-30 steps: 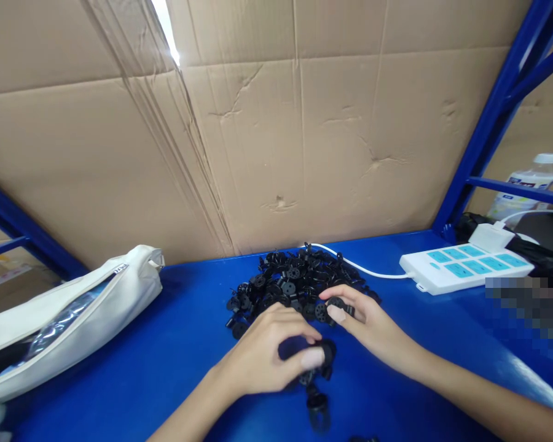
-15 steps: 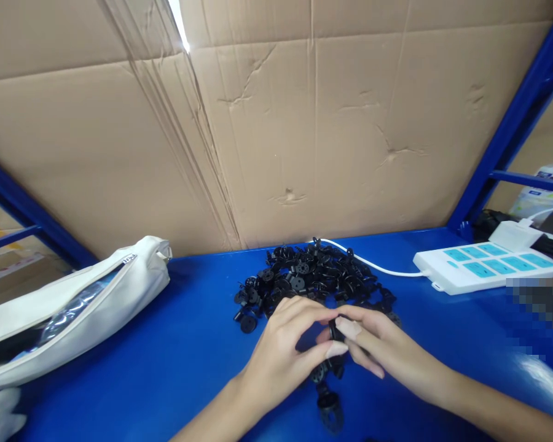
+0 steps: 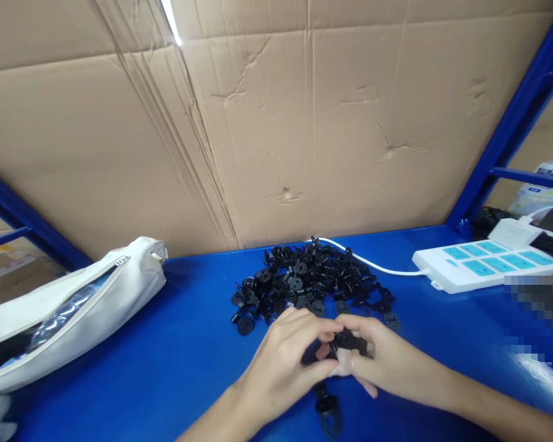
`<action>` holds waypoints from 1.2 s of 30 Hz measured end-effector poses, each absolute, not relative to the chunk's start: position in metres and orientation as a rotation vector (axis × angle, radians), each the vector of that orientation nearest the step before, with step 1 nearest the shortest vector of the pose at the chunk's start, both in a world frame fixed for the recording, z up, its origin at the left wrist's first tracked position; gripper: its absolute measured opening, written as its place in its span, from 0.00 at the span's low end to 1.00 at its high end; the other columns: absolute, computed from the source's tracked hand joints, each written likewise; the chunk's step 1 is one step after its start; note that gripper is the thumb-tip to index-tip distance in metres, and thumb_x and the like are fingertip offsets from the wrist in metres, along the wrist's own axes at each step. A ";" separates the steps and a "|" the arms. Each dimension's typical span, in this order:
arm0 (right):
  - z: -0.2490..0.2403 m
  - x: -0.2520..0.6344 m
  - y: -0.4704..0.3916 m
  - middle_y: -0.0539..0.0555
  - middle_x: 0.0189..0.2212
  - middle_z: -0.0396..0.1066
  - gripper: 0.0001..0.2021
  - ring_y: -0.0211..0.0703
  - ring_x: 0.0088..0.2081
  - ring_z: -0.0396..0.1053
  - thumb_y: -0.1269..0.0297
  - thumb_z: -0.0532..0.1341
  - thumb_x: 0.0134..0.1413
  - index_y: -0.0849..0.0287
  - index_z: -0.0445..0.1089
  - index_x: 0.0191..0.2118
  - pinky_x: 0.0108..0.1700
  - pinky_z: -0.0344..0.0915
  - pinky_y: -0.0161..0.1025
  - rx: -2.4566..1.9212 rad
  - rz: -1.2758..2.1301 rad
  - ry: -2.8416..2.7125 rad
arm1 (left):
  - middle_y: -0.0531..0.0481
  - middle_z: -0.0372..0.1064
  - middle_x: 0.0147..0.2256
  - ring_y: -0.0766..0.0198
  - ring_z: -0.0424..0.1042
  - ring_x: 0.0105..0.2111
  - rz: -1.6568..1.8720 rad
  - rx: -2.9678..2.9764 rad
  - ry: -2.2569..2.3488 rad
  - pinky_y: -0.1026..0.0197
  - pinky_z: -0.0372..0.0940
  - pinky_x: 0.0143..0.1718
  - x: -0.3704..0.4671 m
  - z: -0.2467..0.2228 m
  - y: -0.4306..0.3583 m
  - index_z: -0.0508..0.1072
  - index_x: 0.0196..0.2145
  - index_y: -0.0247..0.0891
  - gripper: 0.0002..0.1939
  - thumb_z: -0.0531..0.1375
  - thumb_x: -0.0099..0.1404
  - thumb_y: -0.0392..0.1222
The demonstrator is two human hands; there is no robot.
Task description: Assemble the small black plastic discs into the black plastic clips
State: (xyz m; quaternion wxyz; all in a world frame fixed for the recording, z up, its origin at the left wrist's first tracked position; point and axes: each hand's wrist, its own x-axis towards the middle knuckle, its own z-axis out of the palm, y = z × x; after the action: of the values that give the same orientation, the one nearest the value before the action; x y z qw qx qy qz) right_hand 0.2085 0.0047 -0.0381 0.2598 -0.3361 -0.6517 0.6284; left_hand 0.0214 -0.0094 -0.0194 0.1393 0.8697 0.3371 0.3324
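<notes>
Both of my hands meet in front of a heap of small black plastic parts (image 3: 299, 276). Between the fingertips of my left hand (image 3: 288, 353) and my right hand (image 3: 387, 353) is a black plastic clip (image 3: 350, 341). Each thumb presses on it from the near side, and the fingers curl round its far side. Much of the clip is hidden by the fingers, so its full shape does not show. Just below the hands, another black plastic piece (image 3: 328, 412) with a ring-like end lies on the blue table.
A white power strip (image 3: 482, 264) with blue sockets lies on the blue table (image 3: 203, 307) at the right, its white cable (image 3: 373, 263) running behind the heap. An unzipped white pouch (image 3: 133, 288) lies at the left. Cardboard (image 3: 276, 123) walls off the back between blue posts.
The clip has been turned between my fingers and now lies more level. My right hand has shifted slightly down, its thumb meeting the left thumb. The view has moved a little.
</notes>
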 end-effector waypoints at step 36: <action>-0.039 0.214 0.000 0.49 0.25 0.70 0.20 0.32 0.18 0.51 0.68 0.49 0.53 0.59 0.55 0.54 0.20 0.45 0.30 -0.698 1.909 -1.406 | 0.50 0.66 0.54 0.54 0.62 0.56 0.855 2.528 1.151 0.47 0.53 0.54 0.031 -0.011 -0.021 0.69 0.50 0.48 0.18 0.63 0.62 0.44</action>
State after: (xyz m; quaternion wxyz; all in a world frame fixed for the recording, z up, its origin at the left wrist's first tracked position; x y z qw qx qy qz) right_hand 0.2141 -0.0002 -0.0393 0.3290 -0.2669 -0.5371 0.7294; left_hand 0.0311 -0.0205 -0.0110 0.1172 0.8638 0.3933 0.2922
